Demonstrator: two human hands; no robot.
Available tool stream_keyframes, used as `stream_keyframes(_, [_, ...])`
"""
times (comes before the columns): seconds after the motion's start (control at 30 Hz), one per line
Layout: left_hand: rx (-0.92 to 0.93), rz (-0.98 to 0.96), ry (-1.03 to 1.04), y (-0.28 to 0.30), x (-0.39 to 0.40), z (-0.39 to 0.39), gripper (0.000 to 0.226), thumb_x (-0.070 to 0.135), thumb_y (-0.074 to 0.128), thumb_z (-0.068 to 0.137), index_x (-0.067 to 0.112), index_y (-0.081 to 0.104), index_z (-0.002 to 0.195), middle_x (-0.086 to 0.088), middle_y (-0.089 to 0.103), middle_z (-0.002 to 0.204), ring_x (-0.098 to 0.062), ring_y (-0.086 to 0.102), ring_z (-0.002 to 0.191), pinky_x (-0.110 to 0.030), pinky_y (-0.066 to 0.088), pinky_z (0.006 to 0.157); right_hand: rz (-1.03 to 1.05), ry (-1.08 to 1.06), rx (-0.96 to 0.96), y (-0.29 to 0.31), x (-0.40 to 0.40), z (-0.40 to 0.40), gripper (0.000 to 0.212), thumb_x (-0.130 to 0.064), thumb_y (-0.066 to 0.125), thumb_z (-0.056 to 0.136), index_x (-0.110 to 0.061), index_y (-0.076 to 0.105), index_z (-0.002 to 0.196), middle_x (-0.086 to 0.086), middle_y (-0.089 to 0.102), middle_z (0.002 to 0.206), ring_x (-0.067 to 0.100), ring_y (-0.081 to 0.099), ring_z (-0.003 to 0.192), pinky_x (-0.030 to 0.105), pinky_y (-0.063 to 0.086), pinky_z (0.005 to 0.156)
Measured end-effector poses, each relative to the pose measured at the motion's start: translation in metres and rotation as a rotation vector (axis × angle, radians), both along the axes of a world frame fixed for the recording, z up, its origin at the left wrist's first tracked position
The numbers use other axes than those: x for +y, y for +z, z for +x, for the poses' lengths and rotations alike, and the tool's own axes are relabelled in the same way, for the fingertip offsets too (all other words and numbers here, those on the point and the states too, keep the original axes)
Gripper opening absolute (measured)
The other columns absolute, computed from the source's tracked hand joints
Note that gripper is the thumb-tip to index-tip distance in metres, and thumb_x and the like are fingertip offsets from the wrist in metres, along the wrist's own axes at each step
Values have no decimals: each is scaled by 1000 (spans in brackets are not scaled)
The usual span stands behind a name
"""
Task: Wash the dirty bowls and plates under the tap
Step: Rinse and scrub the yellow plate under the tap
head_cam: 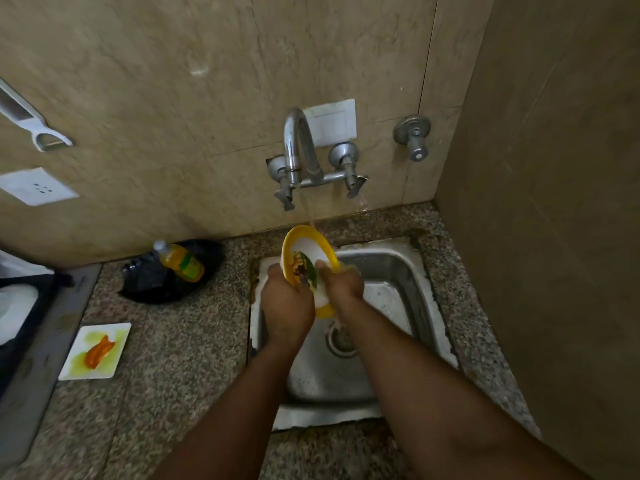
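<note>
1. My left hand [287, 299] is curled round the near-left edge of the yellow-rimmed plate [308, 252], with my fingers behind it, and it carries the weight.
2. My right hand [341, 284] is on the plate's right side, fingertips bent onto its white face just beside the food smear [303, 268]. It looks like a rubbing contact. I cannot tell whether the thumb clamps the rim.
3. The plate is held over the back-left part of the steel sink [391, 271], clear of the basin floor and the drain [341, 341].
4. The plate is tilted steeply, with its face turned toward me and up. Its long axis runs from the near rim between my hands up and away to the far rim by the wall.
5. The water stream [309, 211] from the tap [299, 147] lands at that far top rim. I judge this a good angle, since water sheets down the face across the green and brown residue.
6. To do this well, I should keep the left grip firm because a wet rim slips. I should scrub the smear with my right fingertips, then rotate the plate so the stream reaches every part.
7. The square plate [95, 351], stained orange, waits on the counter to my left, well apart from the sink. A soap bottle [181, 261] lies farther back.
</note>
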State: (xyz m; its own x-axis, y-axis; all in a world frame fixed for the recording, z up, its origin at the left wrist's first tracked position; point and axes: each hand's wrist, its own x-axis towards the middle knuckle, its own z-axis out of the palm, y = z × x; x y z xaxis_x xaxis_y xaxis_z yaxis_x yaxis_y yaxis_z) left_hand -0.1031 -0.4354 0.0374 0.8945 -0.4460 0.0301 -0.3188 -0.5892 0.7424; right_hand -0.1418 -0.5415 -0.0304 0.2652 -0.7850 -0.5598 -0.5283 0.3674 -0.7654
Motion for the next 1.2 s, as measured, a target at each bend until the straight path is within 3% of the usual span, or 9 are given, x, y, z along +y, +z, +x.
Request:
stream_keyframes(0.1, [88,18,9,4,-2,7,12,17,65,87,12,66,99,-8,74,94,-28,70,85,-38,58,73,-195,114,89,1,-14,-5,81,-88,51,75,-15,71,103,12,74,105,33,68,99,42,56,87])
stream_keyframes(0.23, [131,39,65,16,-6,22,5,7,66,82,7,68,87,-13,71,85,-34,67,80,-34,49,69,-53,123,-177,0,1,-11,31,-23,64,93,-14,63,123,16,70,122,34,67,107,41,56,87])
stream_keyframes(0.33, [197,3,46,14,-4,27,6,14,65,78,13,67,73,-6,67,67,-33,70,72,-41,60,67,357,-9,-594,-5,-4,-33,60,11,57,67,-6,67,124,26,70,120,43,71,101,60,58,88])
stream_keyframes(0.43, [503,-83,-67,13,-3,25,30,43,67,95,14,72,89,-12,74,81,-32,75,73,-46,62,54,420,-111,-643,-4,-30,-47,82,3,62,53,-7,59,134,30,65,126,53,65,109,73,51,89])
stream_keyframes(0.57, [690,-98,31,10,-15,31,42,47,50,106,11,66,91,-18,72,88,-34,72,70,-38,60,44,292,-91,-484,27,-49,-47,48,-1,54,92,-19,60,136,17,69,124,43,68,106,54,58,84])
stream_keyframes(0.7, [643,16,-2,-22,-31,43,30,11,52,102,10,68,127,-14,71,123,-32,72,106,-37,63,75,-16,56,-173,62,-60,-49,35,-12,55,87,-24,68,117,15,71,113,39,69,95,55,62,70])
stream_keyframes(0.83, [828,-98,34,-33,-51,28,31,15,57,100,13,67,130,-10,69,130,-31,68,117,-35,58,87,-432,236,67,108,-53,-52,42,-14,51,80,-15,67,119,16,69,119,38,64,108,42,55,92])
stream_keyframes(1.0, [865,-233,105,-39,-86,28,59,60,50,101,11,69,128,-11,69,130,-33,68,115,-50,55,102,-704,302,-56,132,-36,-61,56,-13,51,94,-29,51,148,11,64,136,35,60,121,43,52,101])
stream_keyframes(1.2, [1170,-670,-26,-29,-69,23,46,28,51,108,9,49,149,-23,58,145,-44,56,133,-68,40,112,-618,49,-537,105,-34,-69,40,-8,51,103,-23,62,138,-1,65,138,15,60,128,39,49,108])
